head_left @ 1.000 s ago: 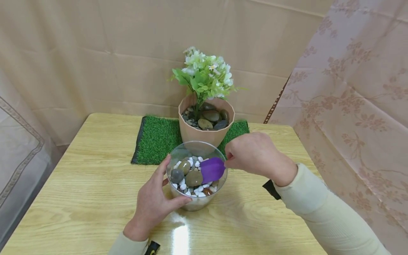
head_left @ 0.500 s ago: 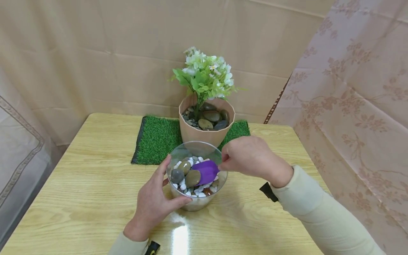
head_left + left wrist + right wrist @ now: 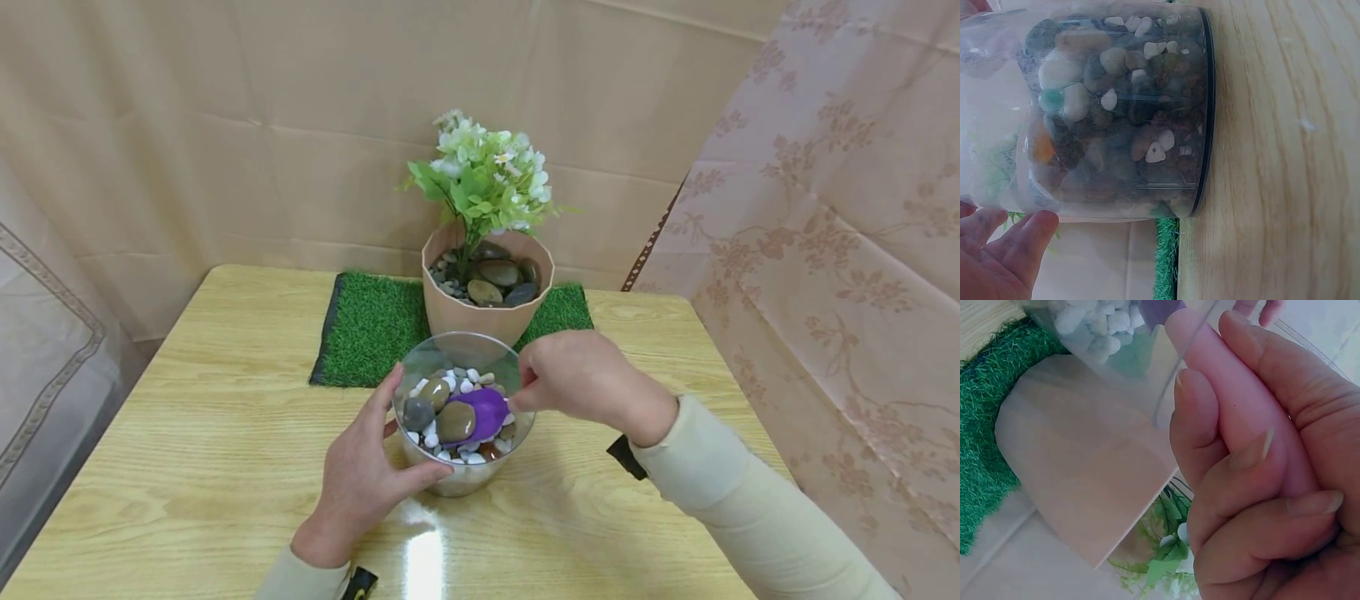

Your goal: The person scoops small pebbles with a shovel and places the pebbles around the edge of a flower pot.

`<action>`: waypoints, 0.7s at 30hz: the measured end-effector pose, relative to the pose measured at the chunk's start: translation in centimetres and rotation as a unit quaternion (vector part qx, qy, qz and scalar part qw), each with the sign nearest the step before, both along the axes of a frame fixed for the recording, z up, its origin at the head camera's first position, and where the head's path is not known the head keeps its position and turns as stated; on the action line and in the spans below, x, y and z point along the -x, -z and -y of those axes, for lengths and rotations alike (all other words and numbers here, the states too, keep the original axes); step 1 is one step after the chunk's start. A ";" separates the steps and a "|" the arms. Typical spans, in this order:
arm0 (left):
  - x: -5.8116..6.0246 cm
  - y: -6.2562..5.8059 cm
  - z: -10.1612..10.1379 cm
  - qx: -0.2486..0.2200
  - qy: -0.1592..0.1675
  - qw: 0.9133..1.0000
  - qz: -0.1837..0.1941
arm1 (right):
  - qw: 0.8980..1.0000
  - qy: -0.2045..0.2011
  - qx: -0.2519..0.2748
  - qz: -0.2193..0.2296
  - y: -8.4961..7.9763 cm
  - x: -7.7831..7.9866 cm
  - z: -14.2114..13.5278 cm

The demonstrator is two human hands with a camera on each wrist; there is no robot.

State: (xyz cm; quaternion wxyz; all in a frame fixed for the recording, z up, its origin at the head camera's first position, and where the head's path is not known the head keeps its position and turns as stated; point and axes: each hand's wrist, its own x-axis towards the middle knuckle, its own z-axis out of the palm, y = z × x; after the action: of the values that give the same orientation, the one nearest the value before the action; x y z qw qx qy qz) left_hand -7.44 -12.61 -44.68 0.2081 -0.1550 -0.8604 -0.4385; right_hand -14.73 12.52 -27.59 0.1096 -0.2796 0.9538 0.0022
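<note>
My right hand [image 3: 581, 375] grips the pink handle [image 3: 1244, 403] of a small toy shovel, seen close in the right wrist view. Its purple blade [image 3: 489, 413] lies among the stones inside a clear plastic pot [image 3: 468, 479]. A large brown stone [image 3: 454, 422] overlaps the blade's left end, and purple shows along the stone's lower right edge. Around them are a grey stone [image 3: 417, 413], an olive stone [image 3: 435, 392] and many small white pebbles [image 3: 472, 457]. With thumb in front and fingers at the left side, my left hand [image 3: 367, 467] holds the pot near its rim.
Right behind the clear pot stands a peach flowerpot [image 3: 480, 321] with a white-flowered plant [image 3: 487, 175] and dark stones. It sits on a green artificial grass mat [image 3: 375, 329]. The wooden table [image 3: 210, 450] is backed by a beige cloth [image 3: 337, 142].
My right hand has moved left and slightly down, pushing the purple blade from the pot's right side toward and partly under the brown stone. The left hand stays in place.
</note>
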 end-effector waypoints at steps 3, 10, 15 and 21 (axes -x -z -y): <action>0.0 0.0 0.0 0.000 0.000 1.000 -0.001 | 1.000 0.000 0.006 0.003 0.2 0.0 -0.1; 0.0 0.0 0.0 0.000 0.000 1.000 -0.002 | 1.000 -0.008 0.017 0.010 0.4 0.1 -0.6; 0.0 0.0 -0.1 -0.002 0.002 1.000 0.003 | 0.999 -0.009 0.016 0.026 0.5 0.4 -0.7; 0.0 0.0 -0.1 -0.005 0.003 1.000 0.007 | 0.999 -0.003 0.018 0.033 0.7 0.6 -0.9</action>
State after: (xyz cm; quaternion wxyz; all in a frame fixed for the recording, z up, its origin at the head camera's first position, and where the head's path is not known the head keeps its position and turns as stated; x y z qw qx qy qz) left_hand -7.41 -12.53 -44.67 0.2014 -0.1530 -0.8592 -0.4446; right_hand -15.30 13.45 -28.25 0.1360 -0.2845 0.9487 -0.0244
